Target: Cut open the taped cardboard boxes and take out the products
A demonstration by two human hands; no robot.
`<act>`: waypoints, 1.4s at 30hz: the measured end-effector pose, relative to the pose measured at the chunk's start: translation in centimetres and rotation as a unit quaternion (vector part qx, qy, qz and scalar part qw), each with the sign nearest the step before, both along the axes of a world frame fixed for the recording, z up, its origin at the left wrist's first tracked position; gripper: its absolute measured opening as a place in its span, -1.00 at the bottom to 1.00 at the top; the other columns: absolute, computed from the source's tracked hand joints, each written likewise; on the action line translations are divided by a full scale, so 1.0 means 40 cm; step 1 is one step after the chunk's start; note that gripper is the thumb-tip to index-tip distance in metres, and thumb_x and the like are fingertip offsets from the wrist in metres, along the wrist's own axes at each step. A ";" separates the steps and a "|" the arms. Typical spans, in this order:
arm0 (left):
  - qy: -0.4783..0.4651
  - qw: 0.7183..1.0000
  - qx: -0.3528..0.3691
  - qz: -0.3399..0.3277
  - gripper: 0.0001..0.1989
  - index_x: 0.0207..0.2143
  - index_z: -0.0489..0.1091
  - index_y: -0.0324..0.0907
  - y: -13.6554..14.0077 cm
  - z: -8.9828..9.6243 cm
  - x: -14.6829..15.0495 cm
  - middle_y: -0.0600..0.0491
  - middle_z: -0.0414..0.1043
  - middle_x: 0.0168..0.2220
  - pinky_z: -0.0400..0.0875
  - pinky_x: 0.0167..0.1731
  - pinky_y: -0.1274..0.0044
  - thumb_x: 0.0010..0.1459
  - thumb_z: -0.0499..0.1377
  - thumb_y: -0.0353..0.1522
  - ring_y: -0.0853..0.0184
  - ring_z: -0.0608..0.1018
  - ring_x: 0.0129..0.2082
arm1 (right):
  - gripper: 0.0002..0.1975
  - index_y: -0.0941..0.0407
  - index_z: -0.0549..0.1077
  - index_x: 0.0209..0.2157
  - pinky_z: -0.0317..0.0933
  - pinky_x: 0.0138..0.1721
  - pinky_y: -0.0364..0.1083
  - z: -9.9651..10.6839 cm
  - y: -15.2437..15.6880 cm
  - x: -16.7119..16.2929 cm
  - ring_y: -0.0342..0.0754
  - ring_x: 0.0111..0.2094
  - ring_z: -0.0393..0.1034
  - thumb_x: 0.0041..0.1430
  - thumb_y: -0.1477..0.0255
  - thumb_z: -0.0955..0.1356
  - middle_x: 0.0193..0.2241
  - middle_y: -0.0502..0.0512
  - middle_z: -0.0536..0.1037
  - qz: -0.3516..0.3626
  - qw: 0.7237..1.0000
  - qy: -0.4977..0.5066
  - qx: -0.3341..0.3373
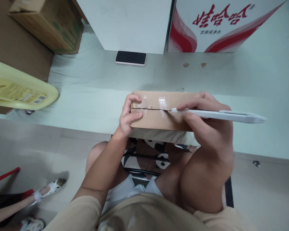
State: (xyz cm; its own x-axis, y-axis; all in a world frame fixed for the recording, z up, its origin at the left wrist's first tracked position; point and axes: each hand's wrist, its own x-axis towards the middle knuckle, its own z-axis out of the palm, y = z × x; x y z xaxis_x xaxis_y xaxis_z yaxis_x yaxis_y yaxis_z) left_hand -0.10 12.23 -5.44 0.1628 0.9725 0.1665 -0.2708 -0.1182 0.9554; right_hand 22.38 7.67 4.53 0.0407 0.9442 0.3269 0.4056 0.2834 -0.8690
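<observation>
A small brown cardboard box (154, 120) is in front of me at the table's near edge, with a seam running along its top. Clear tape (162, 102) crosses that seam near the middle. My left hand (128, 114) grips the box's left end, fingertips over the top. In my right hand (209, 120) is a white utility knife (240, 116), held between thumb and fingers. Its tip sits at the seam, just right of the tape. The right end of the box is hidden behind my right hand.
A phone (131, 58) lies before a white box (132, 25). Right of that stands a red-and-white carton (207, 38), with two cardboard scraps (195, 65) nearby. At left are a yellow bottle (21, 86) and a brown carton (50, 25). Another person's foot (48, 189) shows lower left.
</observation>
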 end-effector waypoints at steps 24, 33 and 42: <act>0.009 1.000 -0.007 -0.017 -0.54 -0.15 0.31 0.00 -0.002 0.003 0.017 0.06 0.31 -0.15 0.40 -0.07 0.29 -0.08 0.38 -0.14 0.13 0.44 -0.09 | -0.78 0.05 0.41 -0.59 -0.05 -0.62 -0.13 -0.037 0.000 0.011 -0.11 -0.54 0.32 0.13 0.44 0.32 -0.61 0.03 0.32 -0.170 0.973 0.130 0.090; 0.004 1.000 -0.012 0.004 -0.51 -0.16 0.33 0.00 -0.003 0.002 0.021 0.06 0.34 -0.13 0.40 -0.15 0.35 -0.13 0.41 -0.12 0.17 0.44 -0.13 | -0.80 0.08 0.24 -0.66 0.14 -0.49 -0.05 -0.044 0.014 0.000 -0.12 -0.55 0.28 -0.09 0.63 0.24 -0.62 0.00 0.26 -0.218 0.946 0.165 0.172; -0.014 1.000 -0.002 -0.012 -0.52 -0.15 0.35 -0.01 0.003 -0.006 0.018 0.08 0.32 -0.15 0.36 -0.16 0.39 -0.11 0.43 -0.17 0.22 0.40 -0.17 | -0.84 0.07 0.29 -0.68 0.02 -0.60 -0.13 -0.047 0.032 0.009 -0.14 -0.60 0.24 -0.13 0.57 0.24 -0.68 -0.04 0.23 -0.203 0.949 0.217 0.108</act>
